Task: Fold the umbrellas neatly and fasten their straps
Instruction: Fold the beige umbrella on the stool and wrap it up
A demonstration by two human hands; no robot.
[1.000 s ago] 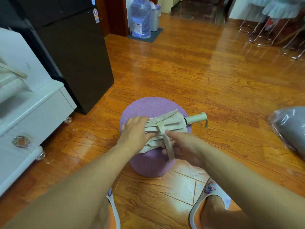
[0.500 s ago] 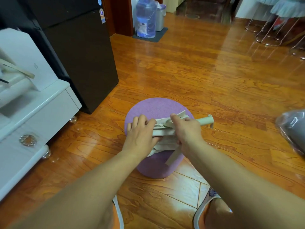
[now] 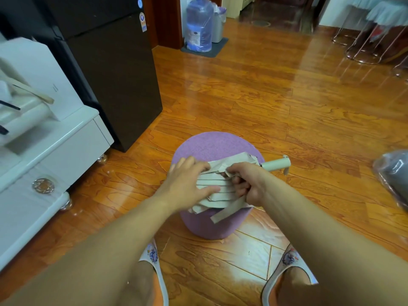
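A beige folding umbrella (image 3: 217,188) lies across a round purple stool (image 3: 212,144), its pale handle (image 3: 277,164) sticking out to the right. My left hand (image 3: 187,180) rests flat on the left end of the pleated canopy, fingers spread. My right hand (image 3: 247,184) grips the canopy near the handle end, fingers curled round the folds. The umbrella's strap (image 3: 227,214) hangs loose over the stool's front edge, below my right hand.
A white cabinet (image 3: 50,155) and a dark fridge (image 3: 114,69) stand at the left. A grey bundle in plastic (image 3: 395,175) lies on the wooden floor at the right. A water bottle (image 3: 199,25) stands at the back. My slippered feet (image 3: 287,268) are below the stool.
My right hand has slid down from the top of the canopy and curled round its folds. The left hand stays pressed on the left end. The strap still hangs free.
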